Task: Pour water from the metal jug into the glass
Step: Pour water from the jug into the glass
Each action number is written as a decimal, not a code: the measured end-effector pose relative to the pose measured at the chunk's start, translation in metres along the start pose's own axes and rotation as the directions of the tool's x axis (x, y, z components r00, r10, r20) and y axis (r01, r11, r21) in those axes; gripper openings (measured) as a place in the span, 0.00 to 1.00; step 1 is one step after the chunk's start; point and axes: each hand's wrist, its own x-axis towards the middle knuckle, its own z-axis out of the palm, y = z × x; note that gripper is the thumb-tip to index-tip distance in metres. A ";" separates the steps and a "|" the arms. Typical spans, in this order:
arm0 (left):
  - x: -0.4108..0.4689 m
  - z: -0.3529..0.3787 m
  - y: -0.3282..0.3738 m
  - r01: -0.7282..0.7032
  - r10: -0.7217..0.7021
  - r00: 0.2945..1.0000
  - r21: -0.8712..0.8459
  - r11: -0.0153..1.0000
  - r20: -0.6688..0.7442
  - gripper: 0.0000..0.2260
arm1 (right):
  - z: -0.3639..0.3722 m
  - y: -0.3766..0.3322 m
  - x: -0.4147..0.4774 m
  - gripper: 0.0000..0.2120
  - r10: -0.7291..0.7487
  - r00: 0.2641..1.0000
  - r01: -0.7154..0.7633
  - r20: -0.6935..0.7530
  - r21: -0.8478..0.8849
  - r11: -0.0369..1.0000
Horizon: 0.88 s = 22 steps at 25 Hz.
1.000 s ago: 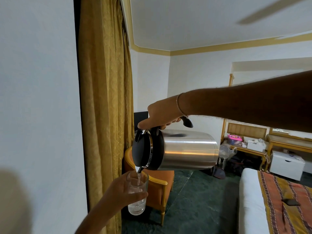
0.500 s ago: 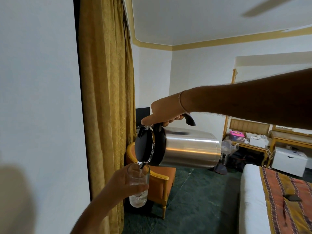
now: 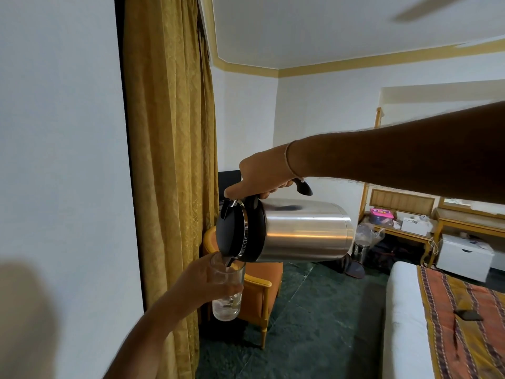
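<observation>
The metal jug (image 3: 303,231), steel with a black lid and handle, lies tipped almost level in mid-air, spout down to the left. My right hand (image 3: 262,176) grips its black handle from above, thumb on the lid lever. Below the spout my left hand (image 3: 205,283) holds a clear glass (image 3: 228,296) upright. The spout sits just inside the glass rim and a thin stream of water runs in. A little water fills the bottom of the glass.
A white wall and a gold curtain (image 3: 169,160) stand close on the left. An orange armchair (image 3: 262,285) is right behind the glass. A bed (image 3: 410,324) with a striped cover is at lower right, desks and a white box at the far right.
Both hands, with jug and glass, have drifted slightly right and up in view. The jug stays tipped and pouring; the spout now sits closer into the glass rim.
</observation>
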 end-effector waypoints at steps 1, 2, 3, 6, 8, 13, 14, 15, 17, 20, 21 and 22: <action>0.002 -0.001 0.001 -0.005 0.005 1.000 -0.002 1.000 0.003 0.24 | -0.001 0.000 0.000 0.31 -0.001 1.000 0.001 -0.006 -0.004 1.000; 0.004 -0.002 0.001 -0.005 0.005 1.000 -0.005 1.000 0.006 0.24 | -0.002 0.000 0.000 0.31 -0.002 1.000 0.002 -0.007 -0.003 1.000; 0.006 -0.003 0.002 -0.004 0.004 1.000 -0.004 1.000 0.008 0.24 | -0.004 0.001 0.000 0.31 -0.003 1.000 0.003 -0.007 -0.001 1.000; 0.011 -0.005 0.004 -0.020 0.021 1.000 0.014 1.000 -0.005 0.23 | -0.009 0.002 -0.001 0.31 -0.015 1.000 0.014 -0.024 -0.027 1.000; 0.012 -0.007 0.002 -0.033 0.033 0.999 0.040 0.999 -0.006 0.23 | -0.012 0.001 -0.001 0.31 -0.018 0.998 0.015 -0.056 -0.056 0.998; 0.012 -0.006 -0.002 -0.014 0.012 1.000 0.093 0.996 0.017 0.25 | -0.019 -0.002 0.000 0.32 -0.028 0.995 0.018 -0.093 -0.115 0.993; 0.013 -0.006 -0.003 -0.013 0.011 1.000 0.100 0.995 0.017 0.25 | -0.019 -0.003 0.001 0.33 -0.030 0.994 0.016 -0.101 -0.131 0.991; 0.013 -0.006 -0.003 -0.015 0.013 1.000 0.107 0.994 0.013 0.25 | -0.018 -0.004 0.001 0.36 -0.032 0.993 0.016 -0.110 -0.146 0.989; 0.014 -0.007 -0.004 -0.021 0.020 1.000 0.100 0.995 0.011 0.25 | -0.016 -0.005 0.003 0.41 -0.041 0.992 0.021 -0.118 -0.165 0.986; 0.011 -0.010 -0.004 -0.022 0.022 1.000 0.102 0.995 0.006 0.27 | -0.016 -0.007 0.002 0.41 -0.046 0.992 0.025 -0.115 -0.175 0.984; 0.011 -0.011 -0.004 -0.015 0.014 1.000 0.109 0.994 0.008 0.28 | -0.016 -0.007 0.001 0.40 -0.055 0.992 0.035 -0.111 -0.179 0.983; 0.010 -0.011 -0.004 -0.005 0.004 1.000 0.115 0.993 0.014 0.28 | -0.017 -0.007 0.000 0.38 -0.068 0.991 0.046 -0.113 -0.183 0.982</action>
